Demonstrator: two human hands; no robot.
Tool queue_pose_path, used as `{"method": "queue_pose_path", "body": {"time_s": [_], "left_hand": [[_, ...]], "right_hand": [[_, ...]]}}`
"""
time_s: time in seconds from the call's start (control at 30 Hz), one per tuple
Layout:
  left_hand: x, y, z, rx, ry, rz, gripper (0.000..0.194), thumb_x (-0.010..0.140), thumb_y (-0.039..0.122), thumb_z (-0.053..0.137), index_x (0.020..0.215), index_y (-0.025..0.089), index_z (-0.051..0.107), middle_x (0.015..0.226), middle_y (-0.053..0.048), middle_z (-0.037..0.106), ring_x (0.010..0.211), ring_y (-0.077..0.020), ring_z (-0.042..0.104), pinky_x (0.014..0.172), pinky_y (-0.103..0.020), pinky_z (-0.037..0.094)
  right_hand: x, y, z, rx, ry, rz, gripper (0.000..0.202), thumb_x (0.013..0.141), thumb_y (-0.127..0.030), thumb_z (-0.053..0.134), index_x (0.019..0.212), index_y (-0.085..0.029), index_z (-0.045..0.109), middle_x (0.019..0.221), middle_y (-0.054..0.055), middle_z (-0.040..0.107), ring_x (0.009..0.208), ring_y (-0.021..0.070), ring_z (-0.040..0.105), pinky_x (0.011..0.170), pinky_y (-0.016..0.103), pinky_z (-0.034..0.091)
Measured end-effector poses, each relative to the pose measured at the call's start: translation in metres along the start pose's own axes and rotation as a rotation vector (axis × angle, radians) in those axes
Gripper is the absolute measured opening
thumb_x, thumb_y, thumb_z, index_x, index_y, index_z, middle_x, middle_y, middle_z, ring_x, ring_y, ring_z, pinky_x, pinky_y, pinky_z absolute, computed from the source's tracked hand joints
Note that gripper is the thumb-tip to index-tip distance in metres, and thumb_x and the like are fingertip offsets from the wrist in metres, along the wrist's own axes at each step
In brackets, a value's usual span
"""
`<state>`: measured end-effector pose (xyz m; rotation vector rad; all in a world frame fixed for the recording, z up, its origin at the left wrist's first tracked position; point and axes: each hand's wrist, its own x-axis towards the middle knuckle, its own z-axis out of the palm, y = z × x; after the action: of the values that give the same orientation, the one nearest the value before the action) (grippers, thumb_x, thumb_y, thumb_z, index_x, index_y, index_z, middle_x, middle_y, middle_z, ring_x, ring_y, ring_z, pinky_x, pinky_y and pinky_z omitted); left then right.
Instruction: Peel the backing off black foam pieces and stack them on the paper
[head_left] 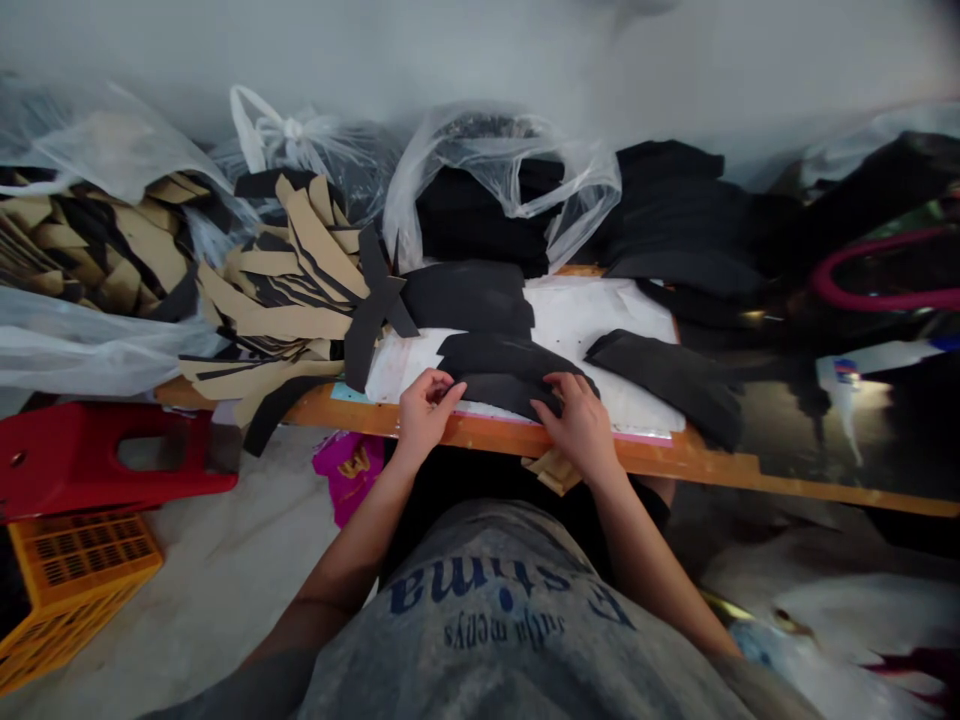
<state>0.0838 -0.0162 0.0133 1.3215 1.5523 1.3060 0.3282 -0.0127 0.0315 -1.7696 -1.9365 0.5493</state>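
In the head view, a flat black strip [499, 392], fabric or thin sheet, lies at the table's front edge between my hands. My left hand [426, 412] pinches its left end, thumb and fingertips close together. Around the right end curl the fingers of my right hand [579, 418], thumb at the near edge. Just behind the strip are more black pieces [495, 352], partly overlapped by it. Farther back sits a stack of black pieces [469, 298]. To the right, another black pile [667, 385] lies at a slant on the white sheet [600, 300].
Tan-and-black strips [292, 270] fan out at left, beside a plastic bag [97, 345] of similar strips. An open clear bag [592, 205] holds black pieces behind. A red stool [67, 460] and yellow crate [90, 560] stand lower left. A white bottle [862, 370] lies right.
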Motion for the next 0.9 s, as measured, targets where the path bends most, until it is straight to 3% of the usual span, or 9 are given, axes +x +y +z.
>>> {"method": "queue_pose_path", "body": {"time_s": [0.23, 0.33, 0.47, 0.57, 0.7, 0.9], "left_hand": [[-0.001, 0.009, -0.004, -0.203, -0.026, -0.089, 0.032, 0.082, 0.047, 0.076, 0.092, 0.023, 0.058, 0.072, 0.005, 0.059, 0.055, -0.0097, 0.057, 0.055, -0.024, 0.056], [-0.002, 0.013, -0.002, -0.287, -0.04, -0.114, 0.036, 0.08, 0.047, 0.08, 0.103, 0.022, 0.069, 0.08, 0.001, 0.068, 0.064, -0.0123, 0.065, 0.064, -0.029, 0.064], [-0.006, 0.022, -0.003, -0.327, -0.02, -0.085, 0.029, 0.082, 0.047, 0.08, 0.094, 0.021, 0.078, 0.087, -0.002, 0.075, 0.071, -0.0147, 0.071, 0.073, -0.034, 0.068], [-0.009, 0.03, -0.014, -0.368, -0.12, 0.028, 0.02, 0.085, 0.042, 0.08, 0.095, 0.024, 0.08, 0.095, -0.004, 0.079, 0.091, -0.0215, 0.077, 0.09, -0.043, 0.067], [-0.012, 0.04, -0.03, -0.382, -0.326, 0.221, 0.014, 0.083, 0.036, 0.082, 0.088, 0.024, 0.078, 0.099, -0.007, 0.081, 0.114, -0.0283, 0.074, 0.105, -0.05, 0.059], [-0.02, 0.041, -0.032, -0.457, -0.356, 0.18, 0.022, 0.085, 0.018, 0.079, 0.103, 0.02, 0.067, 0.095, -0.007, 0.082, 0.11, -0.0228, 0.076, 0.086, -0.03, 0.064]], "right_hand": [[-0.007, 0.011, -0.008, 0.147, -0.016, -0.056, 0.015, 0.085, -0.033, 0.064, 0.092, -0.021, 0.061, 0.091, 0.006, 0.065, 0.072, 0.0205, 0.061, 0.069, 0.034, 0.047], [-0.008, 0.012, -0.009, 0.241, -0.027, -0.066, 0.015, 0.085, -0.033, 0.063, 0.095, -0.021, 0.06, 0.085, 0.005, 0.066, 0.073, 0.0206, 0.062, 0.07, 0.033, 0.048], [-0.014, 0.014, -0.019, 0.299, -0.05, -0.126, 0.021, 0.087, -0.035, 0.065, 0.102, -0.021, 0.066, 0.089, 0.007, 0.068, 0.077, 0.0215, 0.064, 0.07, 0.034, 0.049], [-0.024, 0.015, -0.033, 0.32, -0.069, -0.173, 0.014, 0.09, -0.033, 0.064, 0.092, -0.021, 0.069, 0.084, 0.006, 0.067, 0.066, 0.0181, 0.059, 0.06, 0.031, 0.046], [-0.039, 0.015, -0.047, 0.361, 0.101, -0.196, 0.012, 0.091, -0.023, 0.061, 0.095, -0.021, 0.073, 0.098, 0.008, 0.069, 0.055, 0.012, 0.05, 0.05, 0.029, 0.039], [-0.047, 0.016, -0.044, 0.344, 0.34, -0.275, 0.014, 0.087, -0.011, 0.063, 0.09, -0.021, 0.073, 0.096, 0.005, 0.068, 0.057, 0.0101, 0.053, 0.046, 0.024, 0.037]]}}
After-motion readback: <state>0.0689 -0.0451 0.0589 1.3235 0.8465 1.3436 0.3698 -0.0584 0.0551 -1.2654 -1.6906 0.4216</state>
